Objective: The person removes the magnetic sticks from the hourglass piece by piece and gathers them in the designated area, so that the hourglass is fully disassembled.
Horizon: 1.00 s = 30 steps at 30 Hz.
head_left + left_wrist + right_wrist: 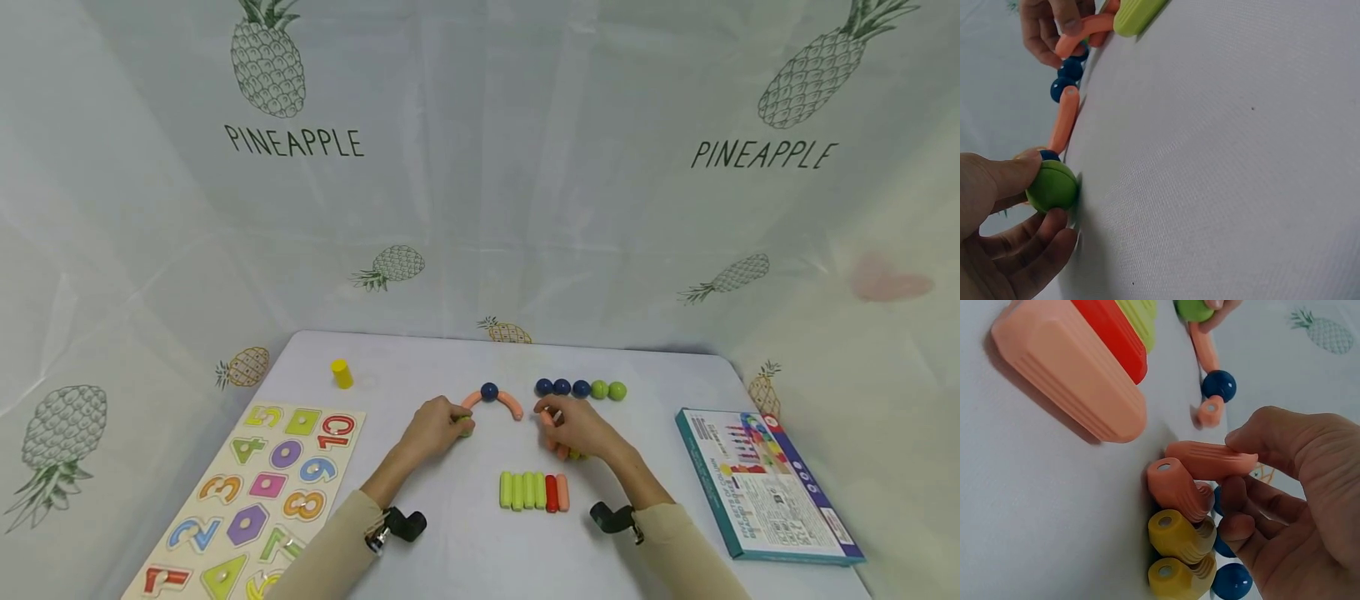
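Observation:
My left hand [435, 429] pinches a green ball [1052, 189] between thumb and fingers, at the left end of a small arch. Two curved orange sticks [511, 405] and a dark blue ball [489, 392] at the top make up this arch. To the right of it, my right hand [581, 429] pinches another curved stick [1207, 460], also orange, between thumb and fingers. Under that stick in the right wrist view lie one more orange curved piece [1171, 484] and two yellow curved pieces [1172, 532], with pale round discs in their ends.
Blue and green balls [581, 389] form a row behind my right hand. Straight green, red and orange sticks [528, 492] lie side by side in front. A number puzzle board [281, 425] and yellow cylinder [342, 374] are left, a flat box [772, 492] right.

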Each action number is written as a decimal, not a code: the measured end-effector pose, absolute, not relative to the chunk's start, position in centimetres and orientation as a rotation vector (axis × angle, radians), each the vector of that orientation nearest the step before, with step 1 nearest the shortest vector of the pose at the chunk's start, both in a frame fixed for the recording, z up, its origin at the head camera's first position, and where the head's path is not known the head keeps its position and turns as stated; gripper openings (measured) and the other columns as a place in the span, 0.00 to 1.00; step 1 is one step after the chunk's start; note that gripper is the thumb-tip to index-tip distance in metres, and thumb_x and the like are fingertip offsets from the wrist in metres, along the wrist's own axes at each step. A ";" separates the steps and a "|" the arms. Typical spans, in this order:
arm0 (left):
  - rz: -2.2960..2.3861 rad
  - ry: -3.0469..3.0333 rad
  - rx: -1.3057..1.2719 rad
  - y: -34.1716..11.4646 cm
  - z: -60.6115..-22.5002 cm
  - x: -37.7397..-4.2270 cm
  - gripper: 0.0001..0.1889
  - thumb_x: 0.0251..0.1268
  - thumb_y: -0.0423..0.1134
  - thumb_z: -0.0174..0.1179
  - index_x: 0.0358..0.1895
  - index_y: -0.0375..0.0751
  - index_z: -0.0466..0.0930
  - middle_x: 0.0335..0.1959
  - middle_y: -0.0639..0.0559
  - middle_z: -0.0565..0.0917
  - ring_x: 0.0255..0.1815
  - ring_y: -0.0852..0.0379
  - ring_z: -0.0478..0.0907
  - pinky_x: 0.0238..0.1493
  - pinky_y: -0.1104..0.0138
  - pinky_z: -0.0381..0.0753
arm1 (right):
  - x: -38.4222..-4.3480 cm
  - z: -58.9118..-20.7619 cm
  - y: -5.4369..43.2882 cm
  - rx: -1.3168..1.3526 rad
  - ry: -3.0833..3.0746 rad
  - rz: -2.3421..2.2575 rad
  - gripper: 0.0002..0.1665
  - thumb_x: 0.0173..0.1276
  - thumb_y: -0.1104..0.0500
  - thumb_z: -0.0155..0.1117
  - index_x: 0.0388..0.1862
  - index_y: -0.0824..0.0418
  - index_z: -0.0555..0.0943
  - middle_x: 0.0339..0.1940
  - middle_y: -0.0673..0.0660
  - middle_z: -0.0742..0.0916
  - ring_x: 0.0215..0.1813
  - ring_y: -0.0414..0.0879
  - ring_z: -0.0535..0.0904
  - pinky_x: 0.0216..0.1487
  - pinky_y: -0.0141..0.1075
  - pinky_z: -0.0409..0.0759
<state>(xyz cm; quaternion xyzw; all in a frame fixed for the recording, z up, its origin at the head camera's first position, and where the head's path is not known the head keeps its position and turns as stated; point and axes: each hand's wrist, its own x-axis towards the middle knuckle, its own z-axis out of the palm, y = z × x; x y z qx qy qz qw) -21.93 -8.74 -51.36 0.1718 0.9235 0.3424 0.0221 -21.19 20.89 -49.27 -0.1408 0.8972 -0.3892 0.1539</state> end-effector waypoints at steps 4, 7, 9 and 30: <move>1.077 2.846 0.534 -8.8 -51.4 -22.0 0.14 0.66 0.42 0.68 0.50 0.38 0.89 0.41 0.48 0.90 0.25 0.62 0.71 0.25 0.70 0.68 | -21.4 -49.2 20.9 -0.399 2.595 -1.084 0.23 0.69 0.64 0.66 0.63 0.62 0.78 0.30 0.55 0.86 0.24 0.50 0.82 0.26 0.42 0.82; 1.083 2.844 0.535 -8.9 -51.4 -21.9 0.14 0.66 0.42 0.68 0.50 0.38 0.89 0.41 0.49 0.90 0.25 0.62 0.71 0.25 0.69 0.68 | -21.5 -49.1 20.9 -0.392 2.621 -1.053 0.22 0.69 0.64 0.66 0.62 0.61 0.79 0.29 0.54 0.85 0.24 0.50 0.82 0.27 0.40 0.81; 1.081 2.847 0.534 -8.9 -51.4 -21.9 0.14 0.66 0.42 0.68 0.50 0.38 0.89 0.41 0.49 0.90 0.26 0.62 0.71 0.25 0.69 0.68 | -21.6 -49.2 20.9 -0.402 2.645 -1.026 0.21 0.69 0.63 0.67 0.61 0.60 0.80 0.30 0.53 0.84 0.24 0.48 0.81 0.27 0.38 0.80; 1.043 2.834 0.437 -8.8 -51.1 -21.5 0.16 0.67 0.46 0.68 0.53 0.43 0.88 0.33 0.57 0.87 0.19 0.64 0.66 0.19 0.70 0.61 | -21.7 -49.8 21.1 -0.365 2.745 -0.920 0.20 0.68 0.60 0.70 0.58 0.61 0.84 0.48 0.55 0.79 0.23 0.42 0.77 0.30 0.32 0.76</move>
